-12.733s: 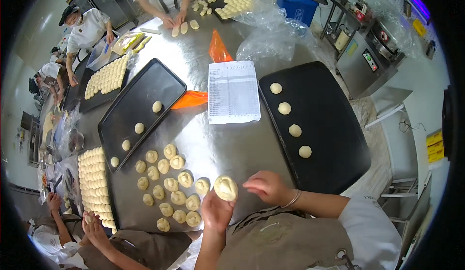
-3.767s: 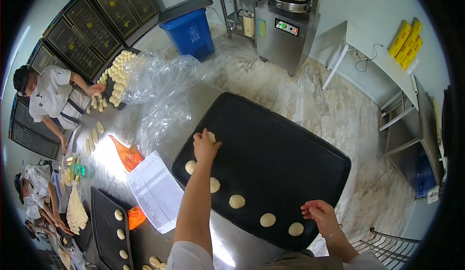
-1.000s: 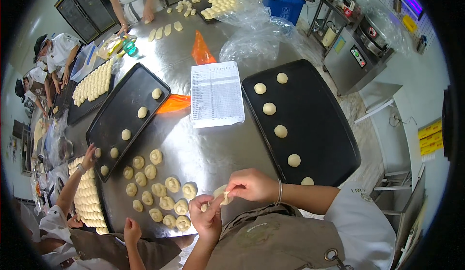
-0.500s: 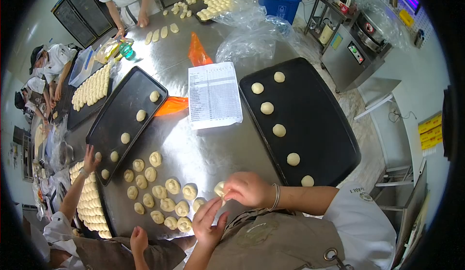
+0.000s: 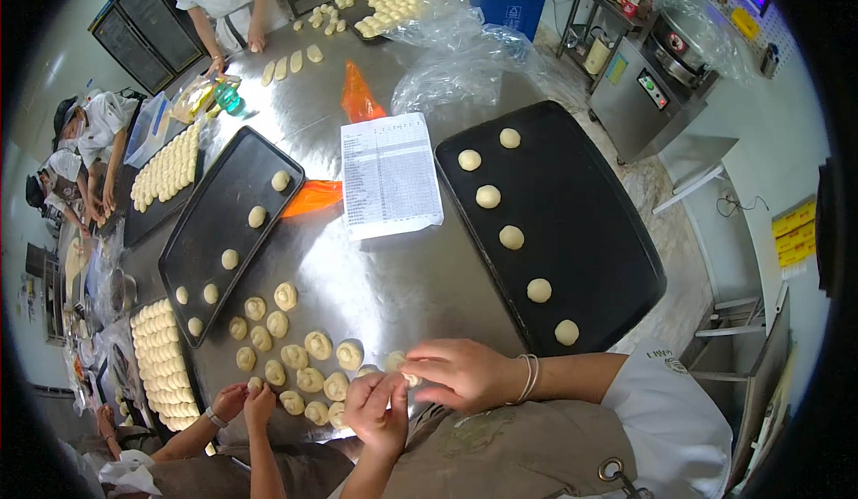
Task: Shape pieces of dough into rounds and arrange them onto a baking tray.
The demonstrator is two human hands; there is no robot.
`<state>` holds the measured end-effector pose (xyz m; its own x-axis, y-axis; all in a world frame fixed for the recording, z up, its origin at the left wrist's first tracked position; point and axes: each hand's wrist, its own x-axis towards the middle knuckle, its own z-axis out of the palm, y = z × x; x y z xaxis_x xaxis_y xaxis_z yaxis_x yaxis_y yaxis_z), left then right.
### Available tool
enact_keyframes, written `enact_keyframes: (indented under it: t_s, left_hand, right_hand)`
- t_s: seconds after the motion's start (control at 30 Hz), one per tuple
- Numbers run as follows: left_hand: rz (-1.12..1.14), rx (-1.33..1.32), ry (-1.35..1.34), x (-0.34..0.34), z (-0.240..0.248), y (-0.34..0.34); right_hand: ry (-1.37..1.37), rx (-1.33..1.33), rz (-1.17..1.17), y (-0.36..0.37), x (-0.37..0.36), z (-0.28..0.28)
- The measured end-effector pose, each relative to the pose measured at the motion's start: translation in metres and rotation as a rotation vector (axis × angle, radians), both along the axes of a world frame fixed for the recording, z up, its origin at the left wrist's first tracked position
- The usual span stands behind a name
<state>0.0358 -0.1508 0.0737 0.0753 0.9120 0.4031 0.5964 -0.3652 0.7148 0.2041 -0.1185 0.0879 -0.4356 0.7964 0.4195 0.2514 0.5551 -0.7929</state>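
Observation:
Close together at the table's near edge are my left hand (image 5: 377, 414) and my right hand (image 5: 465, 374). A small pale piece of dough (image 5: 412, 380) is pinched between their fingertips, partly hidden by them. A blurred bit of dough (image 5: 394, 361) shows just beyond the fingers. Left of my hands lie several round dough pieces with folded tops (image 5: 309, 379) on the steel table (image 5: 393, 293). A big black tray (image 5: 590, 231) lies to the right, carrying a spaced row of smooth dough balls (image 5: 539, 291).
Beside me on the left, a co-worker's hands (image 5: 243, 402) hold a dough piece. A narrower black tray (image 5: 201, 253) with several balls lies beyond. A printed sheet (image 5: 391, 177) and orange plastic (image 5: 362, 101) occupy the middle. Clear plastic bags (image 5: 451, 79) lie farther back; other people work there.
My hands have drawn closer together over the dough, my right fingers extending more. The co-worker's hand has left the narrower tray and now meets the other hand around a dough piece.

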Motion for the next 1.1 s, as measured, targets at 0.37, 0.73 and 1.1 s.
enact_keyframes:
  t_s: [0.37,0.73,1.1]
  left_hand:
    - [-0.173,-0.617,-0.892,0.02,-0.008,-0.004]
    - [-0.53,-0.331,-0.111,0.08,-0.015,0.056]
    - [-0.473,-0.204,0.129,0.256,-0.107,0.213]
  right_hand:
    - [0.449,-0.393,-0.044,0.002,0.019,-0.016]
    - [0.749,-1.1,-0.068,0.001,0.085,-0.071]
    - [1.037,-0.846,-0.879,-0.037,0.204,-0.091]
